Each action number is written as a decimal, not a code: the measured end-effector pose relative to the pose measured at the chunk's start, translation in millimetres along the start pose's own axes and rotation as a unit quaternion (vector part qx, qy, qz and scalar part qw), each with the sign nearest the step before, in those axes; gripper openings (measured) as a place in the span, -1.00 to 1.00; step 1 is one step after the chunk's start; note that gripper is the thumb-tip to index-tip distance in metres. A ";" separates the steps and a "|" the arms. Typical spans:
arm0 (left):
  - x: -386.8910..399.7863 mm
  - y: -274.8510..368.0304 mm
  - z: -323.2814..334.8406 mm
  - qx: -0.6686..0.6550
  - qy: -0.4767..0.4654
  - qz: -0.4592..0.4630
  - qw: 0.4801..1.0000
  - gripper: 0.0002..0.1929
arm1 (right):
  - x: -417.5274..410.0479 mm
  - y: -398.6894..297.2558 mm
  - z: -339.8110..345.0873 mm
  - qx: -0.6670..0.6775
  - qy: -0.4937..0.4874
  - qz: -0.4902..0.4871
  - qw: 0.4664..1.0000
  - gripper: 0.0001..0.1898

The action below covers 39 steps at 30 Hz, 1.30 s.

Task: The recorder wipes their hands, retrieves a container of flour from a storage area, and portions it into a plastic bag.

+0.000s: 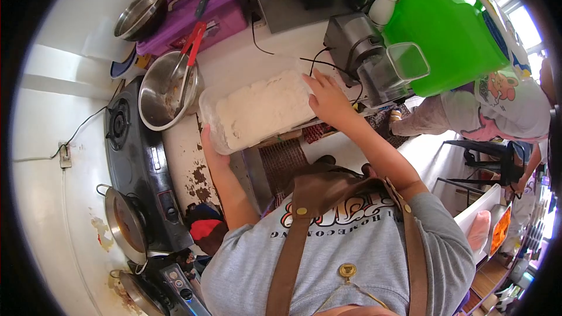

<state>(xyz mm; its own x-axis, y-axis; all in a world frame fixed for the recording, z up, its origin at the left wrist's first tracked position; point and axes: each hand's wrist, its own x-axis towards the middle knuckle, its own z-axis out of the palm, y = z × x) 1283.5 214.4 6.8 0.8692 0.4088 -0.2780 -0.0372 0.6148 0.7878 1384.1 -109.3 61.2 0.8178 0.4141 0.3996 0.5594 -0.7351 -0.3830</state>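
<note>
A clear plastic container (210, 104) filled with white powder (268, 105), which looks like flour, is between my two hands at the front of the counter. My left hand (215, 149) grips its near left corner, thumb up along the wall. At the right end, my right hand (327, 98) holds the rim with fingers spread over the edge. The powder is mostly level, with a small dent towards the left. Just left of the container stands a steel mixing bowl (151, 103) with brown residue inside. Red-handled tongs (193, 48) rest in that bowl.
A black gas stove (140, 158) lies left, with a wok (125, 219) of brown liquid. Behind are a purple bin (228, 17) and a knife (205, 0). A grey appliance (351, 39) and a green tub (439, 30) stand right. Another person (496, 105) is beyond.
</note>
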 end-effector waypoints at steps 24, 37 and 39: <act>-64.7 -104.3 23.8 0.108 0.312 0.027 0.944 -0.59 | -106.3 -1.7 -27.2 0.174 0.062 -0.083 0.979 -0.65; -138.9 -249.9 133.8 0.284 -0.086 -0.253 0.921 -0.70 | -480.1 139.7 25.1 0.117 0.057 0.572 0.810 -0.71; -141.4 -266.8 141.2 0.342 -0.131 -0.277 0.888 -0.73 | -505.4 145.5 40.8 0.122 0.089 0.613 0.775 -0.70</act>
<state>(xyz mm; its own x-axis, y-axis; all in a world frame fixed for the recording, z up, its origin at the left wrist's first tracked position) 1240.2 -102.6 -86.4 0.7487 -0.0550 -0.6606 0.6627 0.0834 0.7442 1057.7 -403.7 -230.5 0.7350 -0.6134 -0.2891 -0.5979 -0.3849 -0.7032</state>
